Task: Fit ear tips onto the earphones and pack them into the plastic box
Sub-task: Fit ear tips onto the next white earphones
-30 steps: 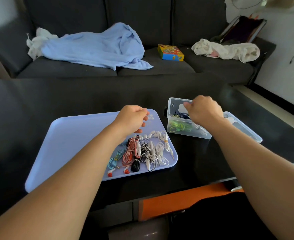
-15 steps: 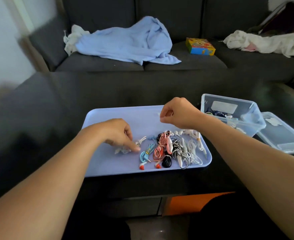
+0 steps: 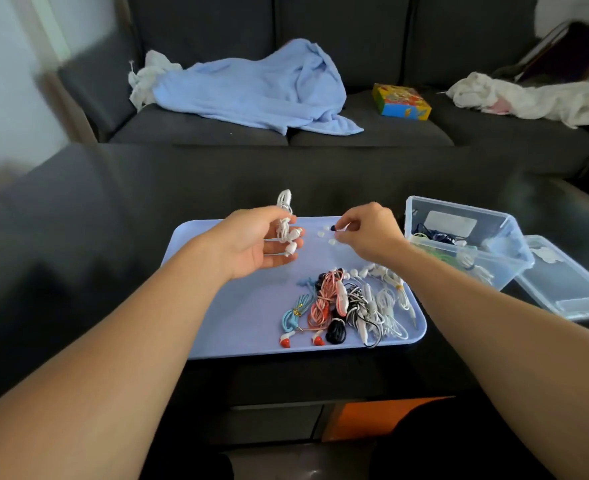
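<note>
My left hand [image 3: 251, 242] holds a coiled pair of white earphones [image 3: 286, 223] above the lilac tray [image 3: 223, 327], with the buds hanging by my fingertips. My right hand [image 3: 369, 230] hovers over the tray's far side, fingers pinched at a small dark ear tip [image 3: 333, 228]. Loose white ear tips [image 3: 332, 242] lie beside it on the tray. A heap of coiled earphones [image 3: 348, 303] in blue, pink, black and white fills the tray's near right corner. The clear plastic box [image 3: 459, 237] stands to the right with several earphones inside.
The box's clear lid [image 3: 563, 282] lies flat on the dark table to the right of the box. Behind the table is a grey sofa with a blue blanket [image 3: 262, 88], a colourful small box [image 3: 400, 102] and white cloth [image 3: 528, 98].
My left hand has picked the white earphones off the tray and lifted them. My right hand has come back from the plastic box to the ear tips on the tray.
</note>
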### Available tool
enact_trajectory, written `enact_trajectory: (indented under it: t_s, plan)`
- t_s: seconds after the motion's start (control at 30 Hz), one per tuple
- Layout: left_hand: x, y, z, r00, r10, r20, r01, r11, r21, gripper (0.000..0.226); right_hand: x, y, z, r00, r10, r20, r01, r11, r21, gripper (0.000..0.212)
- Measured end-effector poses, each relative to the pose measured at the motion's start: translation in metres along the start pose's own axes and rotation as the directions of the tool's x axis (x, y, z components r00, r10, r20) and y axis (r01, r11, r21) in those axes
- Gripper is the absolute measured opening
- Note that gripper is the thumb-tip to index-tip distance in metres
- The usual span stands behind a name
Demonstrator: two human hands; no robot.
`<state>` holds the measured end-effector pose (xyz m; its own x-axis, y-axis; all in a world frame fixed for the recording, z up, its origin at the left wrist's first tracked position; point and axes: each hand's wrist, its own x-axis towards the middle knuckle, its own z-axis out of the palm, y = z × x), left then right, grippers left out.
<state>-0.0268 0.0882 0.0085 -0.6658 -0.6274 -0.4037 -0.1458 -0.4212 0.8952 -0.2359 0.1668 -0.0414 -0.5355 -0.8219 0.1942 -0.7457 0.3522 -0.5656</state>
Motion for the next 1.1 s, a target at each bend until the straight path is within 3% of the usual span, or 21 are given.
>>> enact_trajectory:
  t_s: [0.17, 0.33, 0.8, 0.9, 0.97, 1.1]
  plan:
    - [0.002, -0.003, -0.006, 0.998, -0.059, -0.022, 0.054, 0.981, -0.184, 0.018, 0.004, -0.003, 0.013, 0.989, -0.034, 0.145, 0.054, 0.989, -0.139, 0.018]
    - [0.002, -0.005, -0.009, 1.000, -0.024, -0.017, 0.021, 0.987, -0.158, 0.015, 0.007, -0.011, 0.020, 0.992, 0.003, 0.122, 0.019, 0.983, -0.180, 0.008]
    - [-0.001, -0.005, -0.009, 0.999, 0.029, 0.036, -0.025, 0.995, -0.098, 0.025, 0.007, -0.005, 0.018, 0.996, 0.038, 0.082, -0.022, 0.983, -0.185, 0.015]
    - [-0.001, -0.004, -0.011, 0.998, 0.034, 0.049, -0.031, 0.997, -0.065, 0.027, 0.004, -0.011, 0.014, 0.997, 0.052, 0.055, -0.048, 0.997, -0.067, 0.018]
    - [0.000, -0.004, -0.012, 0.998, 0.039, 0.046, -0.037, 0.999, -0.036, 0.028, 0.000, -0.023, 0.006, 0.993, 0.101, 0.065, -0.111, 0.980, 0.168, 0.011]
    - [0.001, -0.002, -0.012, 0.998, 0.052, 0.048, -0.052, 0.999, -0.002, 0.021, -0.016, -0.047, -0.013, 0.970, 0.088, 0.227, -0.217, 0.732, 0.646, 0.017]
